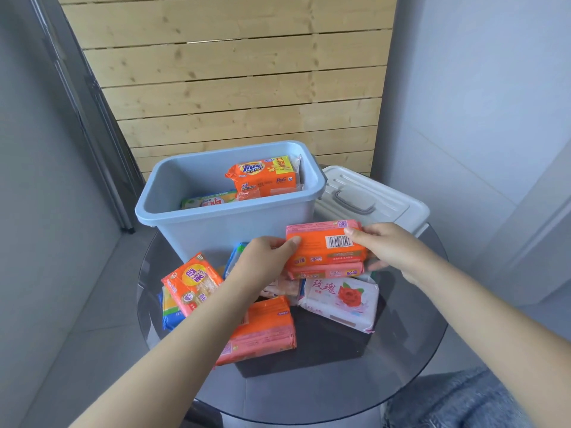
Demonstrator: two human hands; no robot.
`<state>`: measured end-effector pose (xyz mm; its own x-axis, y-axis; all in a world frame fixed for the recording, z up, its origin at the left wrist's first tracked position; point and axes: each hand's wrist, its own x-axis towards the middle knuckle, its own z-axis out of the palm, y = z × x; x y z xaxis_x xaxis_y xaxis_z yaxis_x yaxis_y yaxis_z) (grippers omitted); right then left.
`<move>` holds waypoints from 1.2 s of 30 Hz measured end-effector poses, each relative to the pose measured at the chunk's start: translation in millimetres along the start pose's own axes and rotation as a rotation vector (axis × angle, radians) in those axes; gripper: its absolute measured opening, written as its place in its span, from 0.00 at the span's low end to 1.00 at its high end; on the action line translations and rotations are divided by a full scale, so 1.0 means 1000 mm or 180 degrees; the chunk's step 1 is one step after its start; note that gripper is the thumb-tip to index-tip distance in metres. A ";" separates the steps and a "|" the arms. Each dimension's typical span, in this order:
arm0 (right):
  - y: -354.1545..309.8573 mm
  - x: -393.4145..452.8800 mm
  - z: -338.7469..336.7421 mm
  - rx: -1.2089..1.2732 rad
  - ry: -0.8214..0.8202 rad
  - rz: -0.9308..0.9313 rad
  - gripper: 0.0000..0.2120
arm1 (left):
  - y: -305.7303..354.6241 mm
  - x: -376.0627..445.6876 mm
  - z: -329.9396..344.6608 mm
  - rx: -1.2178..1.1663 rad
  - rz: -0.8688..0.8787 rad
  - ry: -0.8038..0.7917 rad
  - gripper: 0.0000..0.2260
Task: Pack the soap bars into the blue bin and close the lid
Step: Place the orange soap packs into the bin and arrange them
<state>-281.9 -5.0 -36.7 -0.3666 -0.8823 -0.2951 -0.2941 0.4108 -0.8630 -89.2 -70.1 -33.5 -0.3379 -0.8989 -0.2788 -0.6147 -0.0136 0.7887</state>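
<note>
Orange soap pack (pixel 324 242) is grasped at its ends by left hand (pixel 265 257) and right hand (pixel 389 248), each grip clenched on it. It is held before the open blue bin (pixel 216 223), above the worktop (pixel 340 366).

The blue bin (pixel 197 223) is smooth plastic with a soft, half-matt sheen. The lid (pixel 383 196) beside it is pale plastic, ribbed, with a grey plastic handle. The soap bars (pixel 259 329) wear thin, glossy film wrappers that crinkle at their sealed ends; the white rose-printed pack (pixel 340 299) looks duller, almost papery. The round table (pixel 401 350) is dark, smooth glass, reflective. Behind, the slatted panel (pixel 234 72) is pale, knotty, unvarnished-looking wood.
</note>
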 end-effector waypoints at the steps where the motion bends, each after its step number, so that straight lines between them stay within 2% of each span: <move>1: 0.000 -0.001 0.001 0.0149 -0.0039 0.0006 0.16 | 0.000 -0.001 0.002 -0.0113 -0.0040 -0.0028 0.20; 7: 0.001 -0.012 0.000 0.0435 -0.0043 -0.0025 0.12 | -0.002 -0.009 0.003 -0.0896 -0.0143 -0.0117 0.14; 13: -0.019 -0.034 -0.010 0.0702 0.0073 -0.0320 0.07 | 0.012 -0.034 -0.013 -0.1051 0.0389 0.0008 0.11; 18: -0.063 -0.051 -0.012 0.0809 0.0015 -0.0797 0.07 | 0.028 -0.053 -0.053 -0.1059 0.0911 0.0190 0.06; 22: -0.106 -0.042 0.007 0.0906 -0.0067 -0.0994 0.10 | 0.041 -0.050 -0.097 -0.1007 0.0970 0.0458 0.11; 25: -0.132 -0.023 0.027 0.0962 -0.0116 -0.1020 0.12 | 0.043 -0.039 -0.128 -0.0955 0.0894 0.0490 0.10; 28: -0.154 0.000 0.049 0.0963 -0.0216 -0.0972 0.12 | 0.037 -0.020 -0.156 -0.0835 0.0738 0.0638 0.17; 31: -0.170 0.025 0.070 0.0953 -0.0553 -0.0792 0.12 | 0.032 -0.001 -0.180 -0.0581 0.0597 0.0809 0.24; 36: -0.174 0.062 0.099 0.0734 -0.1220 -0.0322 0.07 | 0.024 0.022 -0.200 0.0061 0.0363 0.0660 0.24</move>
<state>-166.1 -154.2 54.0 0.0197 -0.9545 -0.2975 -0.0915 0.2946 -0.9512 31.5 -177.4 88.9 -0.2536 -0.9649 -0.0684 -0.5948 0.0998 0.7976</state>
